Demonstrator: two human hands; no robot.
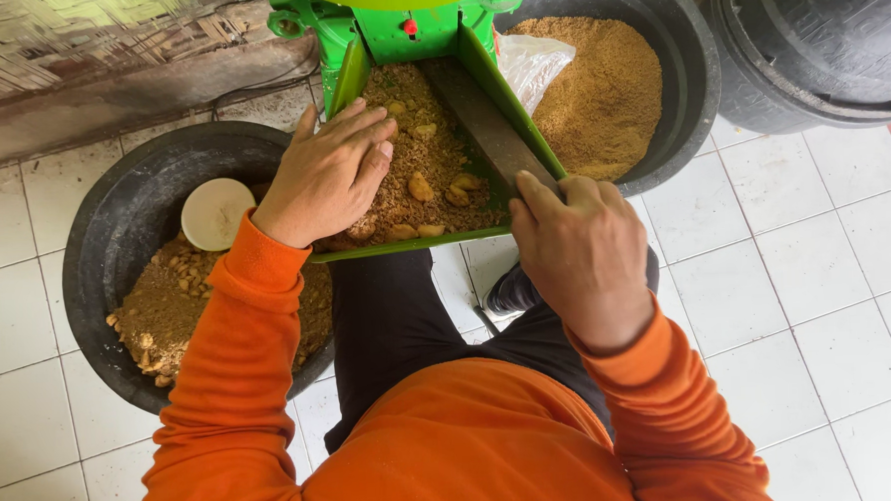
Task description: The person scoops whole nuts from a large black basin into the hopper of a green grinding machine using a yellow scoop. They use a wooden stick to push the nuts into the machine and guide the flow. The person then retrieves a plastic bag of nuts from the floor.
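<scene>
The left hand (327, 175) lies flat, fingers spread, on the brown crumbly mix (424, 181) in the green tray (415, 244) of a green machine (396, 27), holding nothing. The right hand (581, 250) is curled over the tray's right wall, gripping its edge. Left of the tray sits a black tub (124, 234) with more mix and a white lid (217, 212). Behind on the right, another black tub (678, 60) holds fine brown meal (599, 93) and a plastic bag (532, 61). A third tub (817, 44) stands at far right on the white tile floor (818, 294)

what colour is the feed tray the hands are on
Bright green feed tray, clearest in the head view.
</scene>
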